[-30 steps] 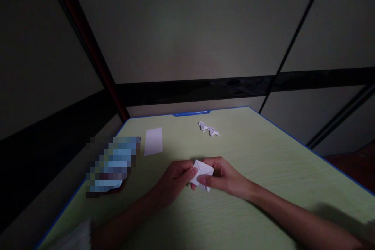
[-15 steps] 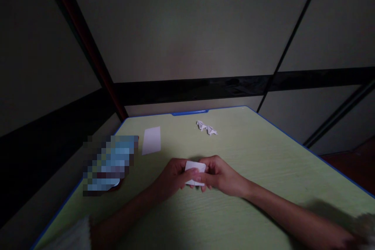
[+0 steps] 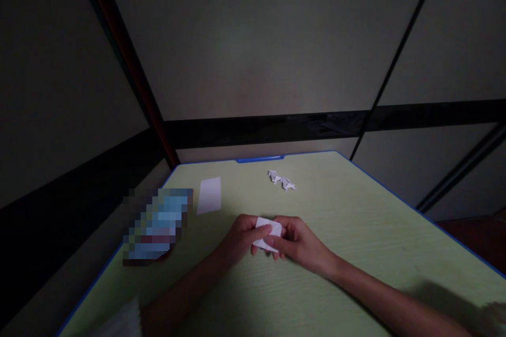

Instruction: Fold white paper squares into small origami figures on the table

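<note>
As its thumb presses the folded paper [image 3: 261, 243], the left hand [image 3: 245, 234] keeps a closed, palm-down grip.

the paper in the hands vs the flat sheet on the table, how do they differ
The folded paper is held up between the left hand and the right hand, while the flat sheet lies on the table, untouched. The folded paper looks smaller and shows crease lines; the flat sheet looks larger and shows no visible folds. Both are white and four-sided in outline.
</note>
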